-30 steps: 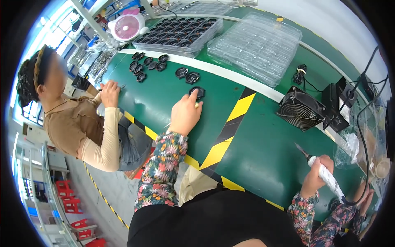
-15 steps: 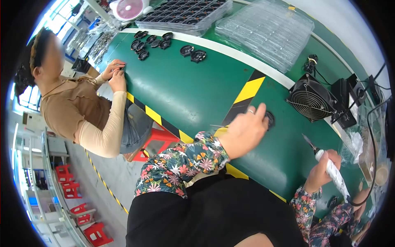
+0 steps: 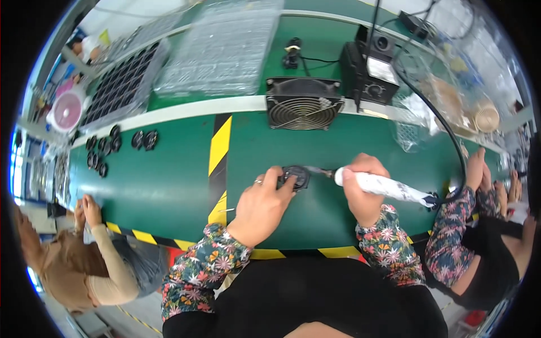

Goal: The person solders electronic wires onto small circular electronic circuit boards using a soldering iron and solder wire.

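Observation:
My left hand (image 3: 261, 206) grips a small round black part (image 3: 297, 177) by its left edge, low over the green bench top. My right hand (image 3: 364, 190) is closed around the white-wrapped handle of a soldering iron (image 3: 393, 186). The iron lies almost level, and its thin tip points left at the right edge of the black part. Whether the tip touches the part cannot be made out. A dark cord leads from the handle's rear end up and over to the right.
A black fan (image 3: 304, 107) stands at the bench's back, beside a black control box (image 3: 372, 79). Several similar black parts (image 3: 103, 145) lie at the left. Behind are a filled tray (image 3: 121, 84) and stacked clear trays (image 3: 220, 50). Co-workers sit at both sides.
My view has swung right. The soldering iron, earlier held apart with its tip pointing up and left, now has its tip at the black part. My left hand now grips that part.

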